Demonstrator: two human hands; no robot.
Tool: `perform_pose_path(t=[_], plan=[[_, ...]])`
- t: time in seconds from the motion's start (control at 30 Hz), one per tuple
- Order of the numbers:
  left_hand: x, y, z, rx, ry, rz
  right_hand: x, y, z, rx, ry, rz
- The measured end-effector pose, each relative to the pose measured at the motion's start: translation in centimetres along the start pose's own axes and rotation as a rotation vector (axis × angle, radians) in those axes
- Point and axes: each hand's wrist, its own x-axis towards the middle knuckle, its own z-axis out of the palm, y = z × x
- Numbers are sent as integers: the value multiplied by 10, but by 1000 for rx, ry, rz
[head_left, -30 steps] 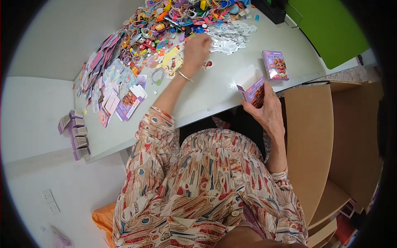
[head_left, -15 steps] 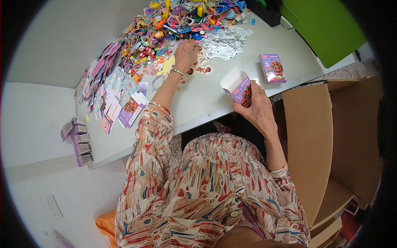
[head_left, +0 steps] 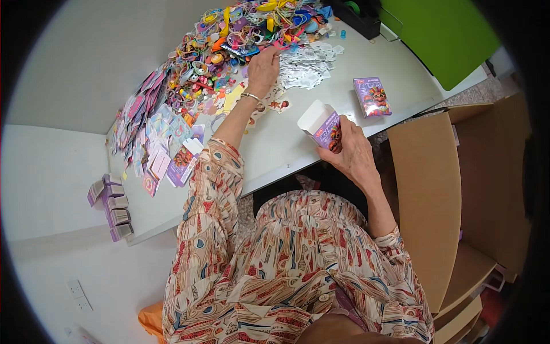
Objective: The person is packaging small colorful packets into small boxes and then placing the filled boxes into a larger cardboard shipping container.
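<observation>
My right hand [head_left: 355,150] is wrapped round a small purple carton [head_left: 327,132] printed with a cartoon figure. The carton tilts over the table's front edge, its white top flaps standing up and its mouth open. At the near side of a heap of colourful small trinkets [head_left: 229,63], my left hand [head_left: 263,73] has its fingers drawn together. What its fingertips pinch, if anything, is too small to make out. Just right of that hand lies a pile of white printed paper slips [head_left: 306,66]. Character stickers [head_left: 279,105] lie below the left hand.
A closed purple carton [head_left: 372,97] stands at the right of the table [head_left: 269,152]. Leaflets [head_left: 137,106] and flat cards [head_left: 166,129] cover the left side. A black tape dispenser [head_left: 361,20] and green board [head_left: 438,40] sit far right. A large cardboard box [head_left: 427,200] stands beside me.
My left hand has moved slightly farther up along the trinket heap. The right hand still holds the open carton in about the same place. The whole view has shifted a little.
</observation>
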Motion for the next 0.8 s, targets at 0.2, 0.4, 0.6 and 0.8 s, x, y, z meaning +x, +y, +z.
perform_pose_path(t=[0.2, 0.4, 0.6, 0.8], plan=[[18, 16, 19, 78, -140, 118, 0, 2, 2, -22, -3, -17], [29, 34, 37, 277, -268, 375, -1, 3, 2, -30, 17, -29], [31, 29, 54, 325, -314, 405, 0, 5, 4, -37, 30, -53], [24, 26, 36, 103, -254, 264, 0, 9, 7, -23, 59, -84]])
